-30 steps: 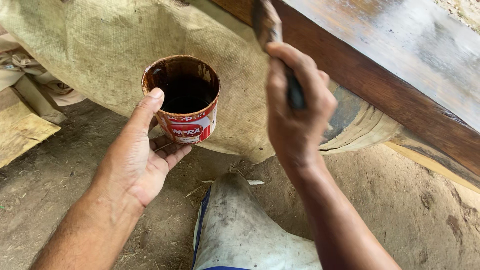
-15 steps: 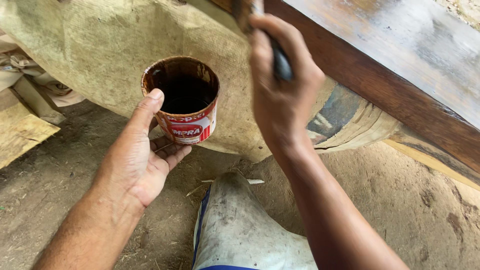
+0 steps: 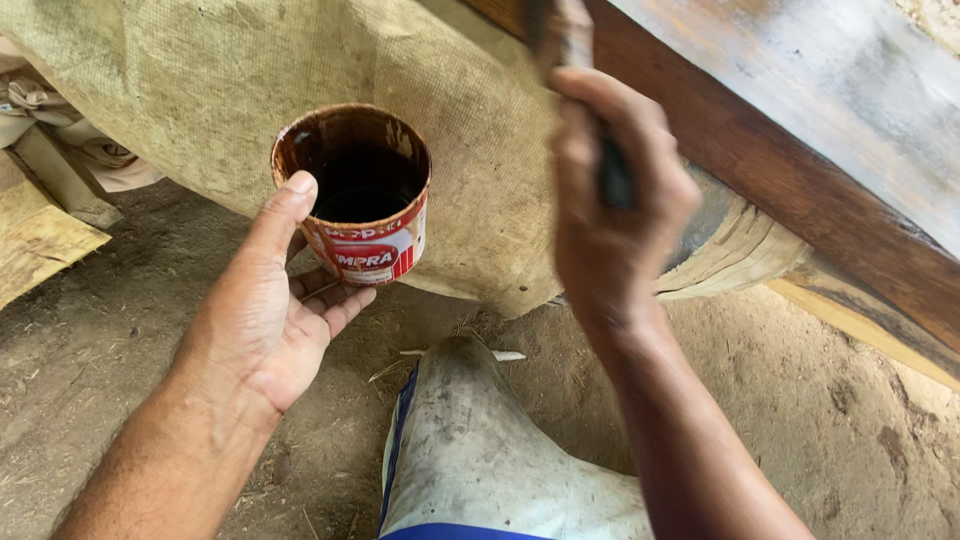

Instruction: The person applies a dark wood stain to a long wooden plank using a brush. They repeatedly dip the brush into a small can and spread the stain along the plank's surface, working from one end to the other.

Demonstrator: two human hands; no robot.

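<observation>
The right hand [image 3: 610, 215] has its grip closed around a dark-handled paintbrush [image 3: 565, 45] raised against the long dark-stained wooden beam [image 3: 760, 170], while the left hand [image 3: 275, 310] cups one round open tin of dark brown stain [image 3: 360, 195], thumb on its rim. Staining the beam seems underway; a steady stroke along the wood is needed. One brush, one tin, one beam, over burlap sacking [image 3: 200, 90].
</observation>
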